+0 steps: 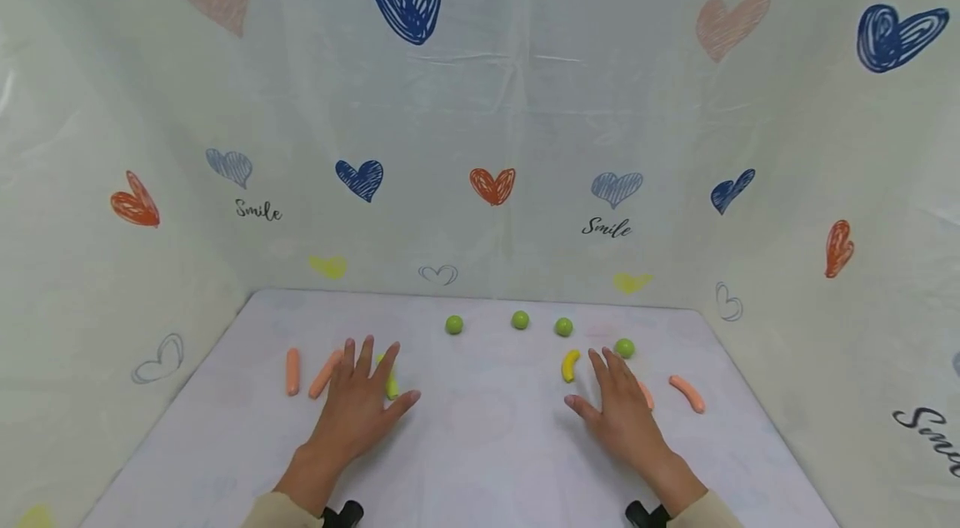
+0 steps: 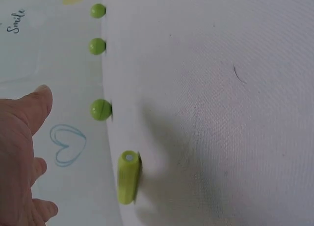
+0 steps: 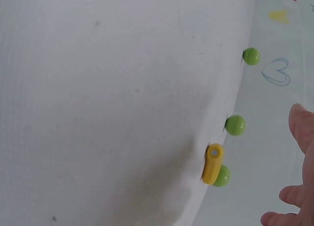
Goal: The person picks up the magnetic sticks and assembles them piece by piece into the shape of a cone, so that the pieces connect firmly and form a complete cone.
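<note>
My left hand [image 1: 360, 411] hovers over the left part of the white table, fingers spread and holding nothing. Partly behind its fingers lies a green toy banana [image 1: 392, 384], seen whole in the left wrist view as a green banana [image 2: 128, 179] with a pale end. An orange toy sausage [image 1: 326, 376] is just left of that hand, with another sausage [image 1: 292, 371] farther left. On the other side, my right hand [image 1: 621, 415] is also spread and empty. A yellow toy banana [image 1: 570, 366] sits by its fingertips. Behind this hand a sausage [image 1: 647, 395] is mostly hidden.
Several green balls [image 1: 521, 320] form a loose row toward the back of the table [image 1: 480, 461]. One more sausage [image 1: 687, 394] lies at the right. A pale curtain [image 1: 480, 95] printed with hearts surrounds the table at the back and both sides.
</note>
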The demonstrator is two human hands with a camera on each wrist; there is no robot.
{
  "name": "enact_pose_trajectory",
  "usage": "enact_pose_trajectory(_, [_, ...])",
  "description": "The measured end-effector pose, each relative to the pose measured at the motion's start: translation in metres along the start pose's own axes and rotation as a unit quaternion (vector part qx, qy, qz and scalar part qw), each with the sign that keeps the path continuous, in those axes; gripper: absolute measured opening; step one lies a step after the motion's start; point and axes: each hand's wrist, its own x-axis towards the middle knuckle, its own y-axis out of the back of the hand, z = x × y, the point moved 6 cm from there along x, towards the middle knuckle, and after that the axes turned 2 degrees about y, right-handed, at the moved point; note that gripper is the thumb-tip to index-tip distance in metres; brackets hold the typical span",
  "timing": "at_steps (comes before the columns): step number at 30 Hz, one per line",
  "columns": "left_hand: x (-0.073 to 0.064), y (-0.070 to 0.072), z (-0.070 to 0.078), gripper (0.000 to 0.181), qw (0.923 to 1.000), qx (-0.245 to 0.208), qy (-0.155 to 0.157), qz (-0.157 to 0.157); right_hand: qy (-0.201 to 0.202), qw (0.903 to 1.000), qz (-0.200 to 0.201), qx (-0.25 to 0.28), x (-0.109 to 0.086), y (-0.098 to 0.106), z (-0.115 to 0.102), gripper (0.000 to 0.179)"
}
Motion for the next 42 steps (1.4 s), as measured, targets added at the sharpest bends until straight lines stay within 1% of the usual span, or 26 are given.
enact_pose_trajectory(2, [0.003,-0.002,0.001,0.085,0.9999,-0.007,0.007,-0.011,-0.013,0.9993,-0.001,0.036,0.001,0.002,0.002,0.087])
enact_pose_trajectory(5, [0.009,-0.004,0.003,0.088,0.9993,-0.023,0.019,-0.023,-0.034,0.9969,-0.001,0.071,0.003,0.006,0.005,0.085])
enact_pose_trajectory(9, [0.017,-0.007,0.005,0.092,0.9968,-0.066,0.033,-0.031,-0.056,0.9945,0.003,0.088,0.005,0.009,0.008,0.082])
enact_pose_trajectory(12, [0.025,-0.01,0.007,0.093,0.9924,-0.109,0.047,-0.033,-0.066,0.9934,0.005,0.093,0.005,0.009,0.01,0.08])
enact_pose_trajectory(15, [0.036,-0.015,0.01,0.092,0.9842,-0.163,0.059,-0.037,-0.076,0.9916,0.008,0.104,0.005,0.008,0.015,0.079])
enact_pose_trajectory(17, [0.043,-0.019,0.011,0.091,0.9764,-0.2,0.071,-0.042,-0.082,0.9897,0.013,0.117,0.005,0.007,0.017,0.077])
enact_pose_trajectory(19, [0.05,-0.023,0.012,0.089,0.9654,-0.242,0.085,-0.048,-0.091,0.9859,0.018,0.139,0.006,0.007,0.02,0.076])
enact_pose_trajectory(20, [0.053,-0.025,0.012,0.088,0.9592,-0.262,0.093,-0.05,-0.099,0.9825,0.02,0.156,0.007,0.006,0.021,0.075])
enact_pose_trajectory(22, [0.059,-0.029,0.012,0.087,0.9454,-0.302,0.111,-0.054,-0.121,0.9724,0.026,0.198,0.009,0.006,0.024,0.073])
enact_pose_trajectory(26, [0.067,-0.035,0.013,0.085,0.9184,-0.369,0.131,-0.06,-0.171,0.9394,0.042,0.294,0.012,0.003,0.033,0.068])
enact_pose_trajectory(27, [0.07,-0.037,0.013,0.084,0.9133,-0.381,0.131,-0.059,-0.181,0.9303,0.048,0.316,0.012,0.003,0.034,0.067])
enact_pose_trajectory(29, [0.076,-0.04,0.014,0.082,0.9036,-0.405,0.127,-0.057,-0.195,0.9152,0.059,0.348,0.014,0.002,0.037,0.065])
enact_pose_trajectory(31, [0.082,-0.043,0.014,0.079,0.8955,-0.424,0.124,-0.054,-0.208,0.9044,0.064,0.367,0.016,-0.001,0.039,0.064])
enact_pose_trajectory(33, [0.088,-0.047,0.014,0.077,0.8895,-0.438,0.121,-0.052,-0.221,0.8912,0.067,0.39,0.018,-0.004,0.04,0.064])
enact_pose_trajectory(35, [0.094,-0.051,0.014,0.075,0.886,-0.444,0.122,-0.054,-0.232,0.8809,0.069,0.406,0.02,-0.009,0.041,0.063])
enact_pose_trajectory(38, [0.104,-0.059,0.015,0.073,0.8863,-0.443,0.123,-0.054,-0.243,0.8652,0.073,0.432,0.023,-0.016,0.041,0.062])
enact_pose_trajectory(42, [0.117,-0.071,0.018,0.069,0.8907,-0.436,0.119,-0.052,-0.245,0.8456,0.083,0.467,0.027,-0.025,0.042,0.062])
